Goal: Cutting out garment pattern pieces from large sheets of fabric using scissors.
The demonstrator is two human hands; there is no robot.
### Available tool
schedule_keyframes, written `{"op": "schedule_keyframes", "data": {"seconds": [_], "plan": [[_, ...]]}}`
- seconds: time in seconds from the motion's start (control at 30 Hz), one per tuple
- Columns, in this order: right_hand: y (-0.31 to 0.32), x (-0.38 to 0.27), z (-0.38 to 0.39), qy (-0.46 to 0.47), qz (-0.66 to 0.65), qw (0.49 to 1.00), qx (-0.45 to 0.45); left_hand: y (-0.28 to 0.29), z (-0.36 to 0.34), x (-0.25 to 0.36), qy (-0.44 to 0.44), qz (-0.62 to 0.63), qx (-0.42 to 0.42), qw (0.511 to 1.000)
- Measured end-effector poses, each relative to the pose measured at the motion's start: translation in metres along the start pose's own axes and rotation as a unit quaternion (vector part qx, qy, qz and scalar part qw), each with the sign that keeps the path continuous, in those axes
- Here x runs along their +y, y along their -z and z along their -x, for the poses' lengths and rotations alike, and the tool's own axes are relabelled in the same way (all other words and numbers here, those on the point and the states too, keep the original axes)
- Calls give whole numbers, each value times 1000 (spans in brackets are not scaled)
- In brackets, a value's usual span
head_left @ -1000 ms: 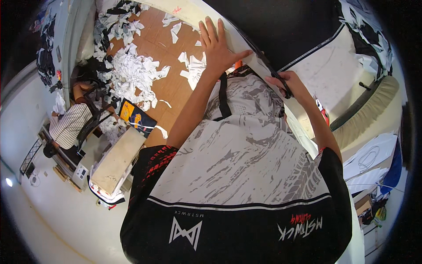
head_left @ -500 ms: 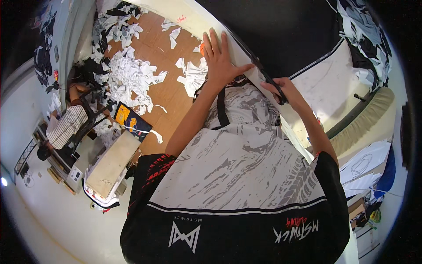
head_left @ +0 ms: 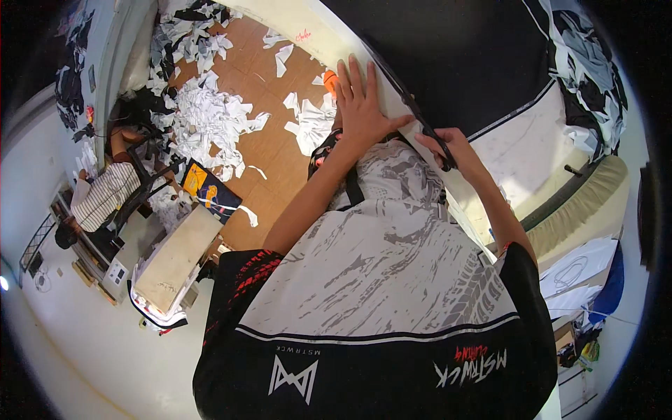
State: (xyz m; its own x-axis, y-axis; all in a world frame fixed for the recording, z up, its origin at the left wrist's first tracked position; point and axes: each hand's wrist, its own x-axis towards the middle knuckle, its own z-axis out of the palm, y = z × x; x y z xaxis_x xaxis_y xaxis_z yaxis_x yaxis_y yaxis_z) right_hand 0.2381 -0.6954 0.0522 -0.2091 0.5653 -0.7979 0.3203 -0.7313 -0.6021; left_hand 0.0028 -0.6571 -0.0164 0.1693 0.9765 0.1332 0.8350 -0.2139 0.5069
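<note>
My left hand [head_left: 362,108] lies flat, fingers spread, on the pale rim of the table [head_left: 315,24], at the edge of a large black cloth [head_left: 469,63]. My right hand [head_left: 463,155] is closed round the dark handles of what look like scissors [head_left: 446,158]. Their blades point away from me along the black band at the cloth's near edge, and I cannot tell how far apart they are. Thin white-edged trim runs along the cloth's right side. Beyond it shows the white, marbled tabletop [head_left: 514,133].
White fabric scraps [head_left: 206,115] cover much of the brown floor at left. An orange object [head_left: 330,80] is beside my left hand. A person in a striped shirt [head_left: 105,196] sits at far left, near a padded bench [head_left: 178,259]. Grey and black scraps [head_left: 588,63] hang at right.
The view has shifted slightly, and more of the orange object shows beside my left hand. My left hand stays flat on the rim. The scissors have shifted slightly along the cloth's edge.
</note>
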Motion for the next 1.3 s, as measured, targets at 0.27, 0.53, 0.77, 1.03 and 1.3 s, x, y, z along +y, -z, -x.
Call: {"op": "schedule_keyframes", "data": {"seconds": [0.27, 0.53, 0.77, 1.03, 1.3], "plan": [[-35, -101, -66, -14, 0, 1000, 4, 17, -47, -60, 29, 25, -28, 999], [-48, -145, -145, -16, -2, 1000, -9, 37, -106, -128, 28, 56, -27, 998], [-52, -170, -138, -11, -41, 999, -26, 43, -98, -117, 40, 29, -51, 997], [-39, -169, -135, -8, 9, 1000, -3, 49, -96, -92, 36, 59, -84, 994], [-38, -155, -118, -13, -31, 999, -16, 86, -103, -112, 8, 113, -65, 991]]}}
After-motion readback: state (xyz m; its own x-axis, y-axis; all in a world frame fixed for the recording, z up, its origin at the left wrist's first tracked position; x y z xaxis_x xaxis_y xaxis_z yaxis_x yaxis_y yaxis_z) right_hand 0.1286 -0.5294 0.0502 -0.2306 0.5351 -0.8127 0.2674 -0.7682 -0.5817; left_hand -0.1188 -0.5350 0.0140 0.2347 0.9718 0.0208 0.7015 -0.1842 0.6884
